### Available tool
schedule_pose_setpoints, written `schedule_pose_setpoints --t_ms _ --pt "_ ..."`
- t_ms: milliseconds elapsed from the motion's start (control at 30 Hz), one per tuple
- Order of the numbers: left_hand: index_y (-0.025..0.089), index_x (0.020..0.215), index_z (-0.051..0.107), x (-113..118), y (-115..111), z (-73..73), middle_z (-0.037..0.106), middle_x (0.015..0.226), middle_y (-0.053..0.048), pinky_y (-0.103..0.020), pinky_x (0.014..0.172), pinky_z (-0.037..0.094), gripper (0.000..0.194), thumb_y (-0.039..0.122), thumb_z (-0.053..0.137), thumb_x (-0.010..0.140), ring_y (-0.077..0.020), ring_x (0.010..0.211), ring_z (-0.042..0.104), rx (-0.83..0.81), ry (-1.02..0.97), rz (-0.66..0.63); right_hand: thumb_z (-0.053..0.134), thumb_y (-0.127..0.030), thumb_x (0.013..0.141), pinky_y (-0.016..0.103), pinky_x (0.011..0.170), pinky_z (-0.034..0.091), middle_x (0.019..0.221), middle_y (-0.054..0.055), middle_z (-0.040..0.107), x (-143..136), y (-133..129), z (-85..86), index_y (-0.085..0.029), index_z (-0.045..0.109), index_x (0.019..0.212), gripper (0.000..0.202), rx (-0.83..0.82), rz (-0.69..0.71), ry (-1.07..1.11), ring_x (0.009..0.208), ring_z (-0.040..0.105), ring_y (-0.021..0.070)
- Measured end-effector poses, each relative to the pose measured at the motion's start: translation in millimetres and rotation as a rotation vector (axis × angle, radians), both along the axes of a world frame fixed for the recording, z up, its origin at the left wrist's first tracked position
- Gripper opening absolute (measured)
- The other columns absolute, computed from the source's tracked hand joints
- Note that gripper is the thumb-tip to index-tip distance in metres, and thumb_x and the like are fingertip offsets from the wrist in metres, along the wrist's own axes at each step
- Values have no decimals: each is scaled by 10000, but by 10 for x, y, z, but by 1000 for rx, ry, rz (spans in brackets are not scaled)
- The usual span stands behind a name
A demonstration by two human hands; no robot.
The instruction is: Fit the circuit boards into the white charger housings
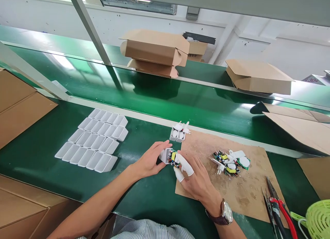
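Note:
My left hand point(152, 159) is closed around a white plastic housing point(165, 156), its open end facing right. With white finger cots on thumb and forefinger, my right hand point(193, 173) grips a small circuit board point(173, 158) with a yellow component. The board sits at the mouth of the housing, partly hidden by my fingers. Just beyond my hands stand white housings with plug parts point(179, 132) in them. Right of my right hand, a pile of circuit boards point(230, 162) with white plug pieces lies on a brown cardboard sheet point(247, 194).
Rows of white housings point(89, 141) lie on the green bench at left. Pliers point(279, 204) and tweezers point(269, 209) lie at right beside a lime-green fan point(318, 218). Cardboard boxes point(154, 52) stand on the back ledge, beyond the green conveyor belt point(154, 94).

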State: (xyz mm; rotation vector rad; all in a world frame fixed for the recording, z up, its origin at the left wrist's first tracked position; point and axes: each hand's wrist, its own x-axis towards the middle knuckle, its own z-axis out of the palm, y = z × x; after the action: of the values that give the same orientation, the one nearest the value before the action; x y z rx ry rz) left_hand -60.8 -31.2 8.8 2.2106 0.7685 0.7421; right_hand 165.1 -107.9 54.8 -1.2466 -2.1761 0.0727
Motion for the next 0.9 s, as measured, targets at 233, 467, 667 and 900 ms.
schedule_pose_setpoints --t_ms 233,467,667,900 --pt "273 1585 286 1 2 32 561 1512 -134 -581 1158 479 798 94 637 892 -312 1417 489 14 -3 -8 496 -101 984 518 961 604 1326 158 676 -10 21 -5 -222 233 1632 710 -48 8 -29 1163 673 325" --pt "284 1594 282 5 8 77 567 1505 -143 -576 1138 495 806 94 635 896 -318 1409 505 22 7 -13 517 -101 970 511 970 604 1324 144 675 -7 39 -8 -232 232 1634 734 -89 6 -19 1195 659 323" --pt "276 1569 329 19 0 92 561 1497 -143 -554 1113 516 726 124 618 920 -307 1374 519 31 -7 -15 486 -91 963 520 979 590 1316 148 662 7 40 11 -225 228 1627 725 -105 20 -30 1198 650 326" --pt "279 1582 299 25 -1 52 565 1497 -131 -546 1114 511 774 108 626 902 -298 1361 505 30 -12 -26 504 -125 995 507 930 599 1303 150 661 24 62 29 -231 255 1617 678 -111 27 -21 1142 658 322"
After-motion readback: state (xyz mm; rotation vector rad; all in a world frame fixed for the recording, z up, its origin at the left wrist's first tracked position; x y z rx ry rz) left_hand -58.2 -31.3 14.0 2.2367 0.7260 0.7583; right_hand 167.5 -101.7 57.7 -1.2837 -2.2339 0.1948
